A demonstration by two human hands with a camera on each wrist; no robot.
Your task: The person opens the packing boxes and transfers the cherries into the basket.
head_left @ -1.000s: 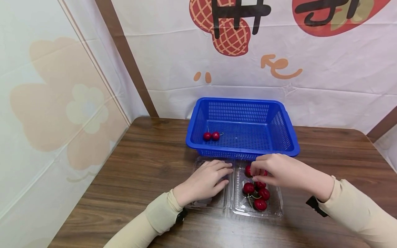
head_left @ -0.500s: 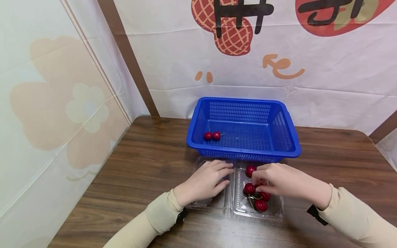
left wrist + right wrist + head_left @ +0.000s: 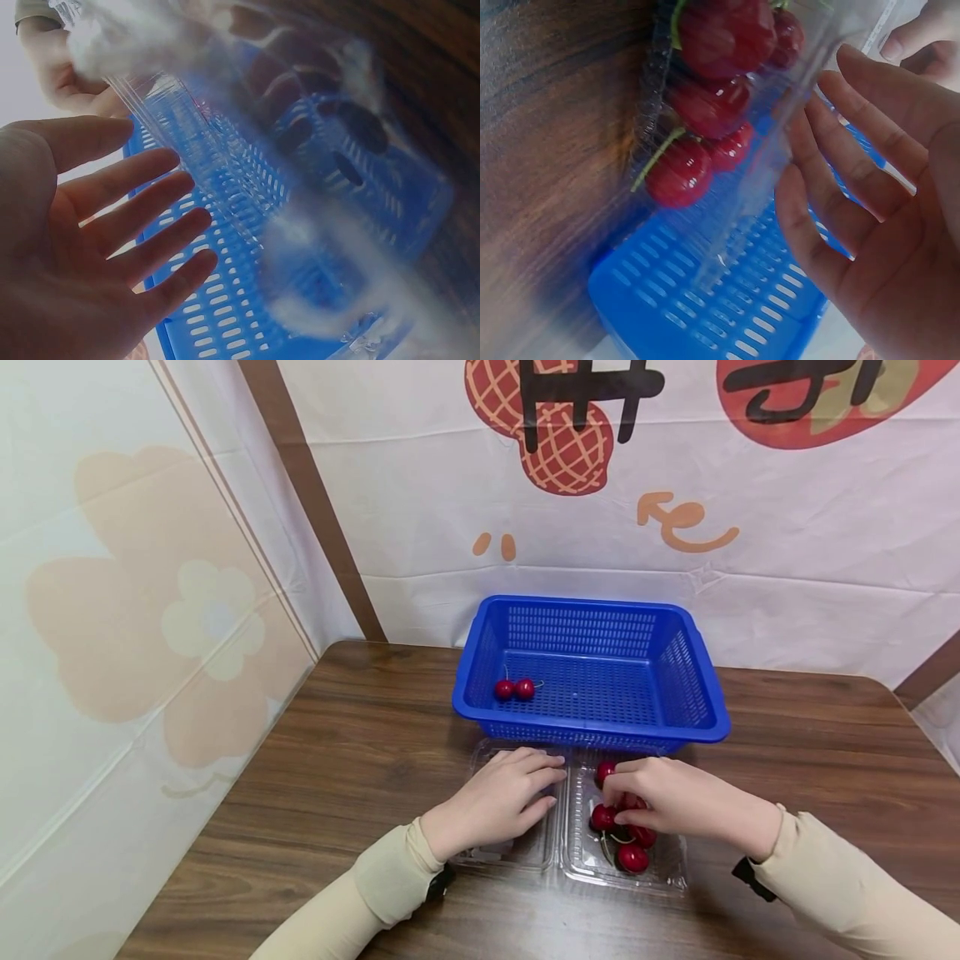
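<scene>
A clear plastic clamshell box [image 3: 624, 883] lies unfolded on the table. Its right half holds several red cherries [image 3: 632, 857] with green stems. Over the left half, my left hand [image 3: 495, 802] lies with relaxed fingers reaching to the middle fold; its fingers look spread and nearly straight in the left wrist view. Low over the cherries, my right hand [image 3: 671, 797] has its fingers bent downward and hides some of them. Seen from the right wrist, its thumb and fingers [image 3: 829, 150] stand apart beside the box wall, with no cherry between them.
Right behind the box stands a blue perforated basket [image 3: 588, 727] with two cherries [image 3: 515, 689] on its floor at the left. A printed fabric backdrop [image 3: 420, 502] hangs behind the wooden table [image 3: 360, 727].
My right hand has come down and slightly toward me from the back cherries onto the middle ones. My left hand has stayed in place.
</scene>
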